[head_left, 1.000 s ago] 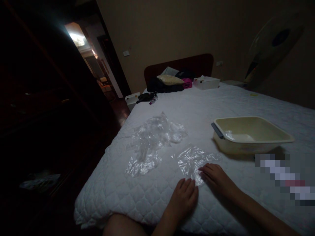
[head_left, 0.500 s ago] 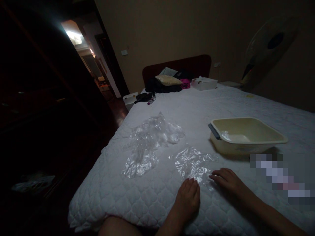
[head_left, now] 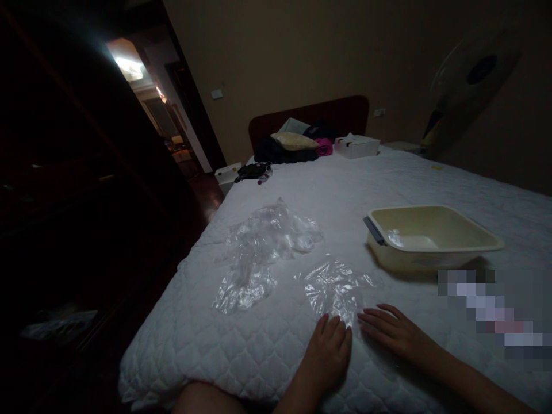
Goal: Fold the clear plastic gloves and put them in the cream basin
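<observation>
A crinkled clear plastic bag (head_left: 332, 287) lies spread on the white quilted bed in front of me. At its near edge rests my left hand (head_left: 331, 349), palm down, fingertips touching the plastic and nothing visibly gripped. My right hand (head_left: 394, 333) reaches in from the right with its fingers stretched out flat beside the bag's lower right edge. Whether those fingertips press on plastic or on the quilt is hard to see. Left of the bag, more clear plastic bags (head_left: 271, 236) lie in a loose, overlapping heap.
A cream plastic basin (head_left: 435, 259) with a grey handle stands on the bed to the right, a blurred-out patch (head_left: 491, 310) near it. Clothes and a cushion (head_left: 294, 141) and a white box (head_left: 357, 147) sit by the headboard. A fan (head_left: 478, 75) stands behind.
My right hand has moved left and slightly nearer to me, closer to my left hand, with its fingers lying flatter. The left hand stays almost in place.
</observation>
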`<state>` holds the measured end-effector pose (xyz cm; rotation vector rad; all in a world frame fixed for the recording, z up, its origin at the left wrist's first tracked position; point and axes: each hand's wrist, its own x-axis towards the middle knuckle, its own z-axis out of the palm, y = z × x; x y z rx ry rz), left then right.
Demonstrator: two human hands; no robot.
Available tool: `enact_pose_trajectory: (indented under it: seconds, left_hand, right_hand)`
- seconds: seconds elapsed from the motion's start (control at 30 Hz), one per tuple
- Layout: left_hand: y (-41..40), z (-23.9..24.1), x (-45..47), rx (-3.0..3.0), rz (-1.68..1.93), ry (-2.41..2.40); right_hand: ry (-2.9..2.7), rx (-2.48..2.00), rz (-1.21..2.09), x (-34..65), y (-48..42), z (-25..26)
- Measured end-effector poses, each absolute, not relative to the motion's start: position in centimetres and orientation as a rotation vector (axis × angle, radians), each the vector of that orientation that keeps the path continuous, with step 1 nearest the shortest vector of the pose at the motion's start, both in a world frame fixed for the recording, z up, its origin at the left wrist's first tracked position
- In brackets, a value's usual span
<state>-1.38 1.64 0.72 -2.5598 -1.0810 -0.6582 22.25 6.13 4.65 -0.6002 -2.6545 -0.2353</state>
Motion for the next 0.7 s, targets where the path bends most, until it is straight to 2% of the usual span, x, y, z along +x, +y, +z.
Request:
enact_pose_trajectory:
  seconds: [0.23,0.47,0.7]
  left_hand:
    - [1.5,1.0,-1.5,-2.6,-0.604,-1.057]
    - [1.6,1.1,-1.4,-2.596,-0.659,-0.997]
    - [1.4,1.4,-1.5,-2.568,-0.649,-0.966]
  right_hand:
    - [-2.657,-0.633,-0.093,21.3,5.9,4.9]
    - [-2.598,-0.916,0.37,20.7,5.2,6.9]
    - [-2.319,-1.175,0.387,19.5,5.3,5.0]
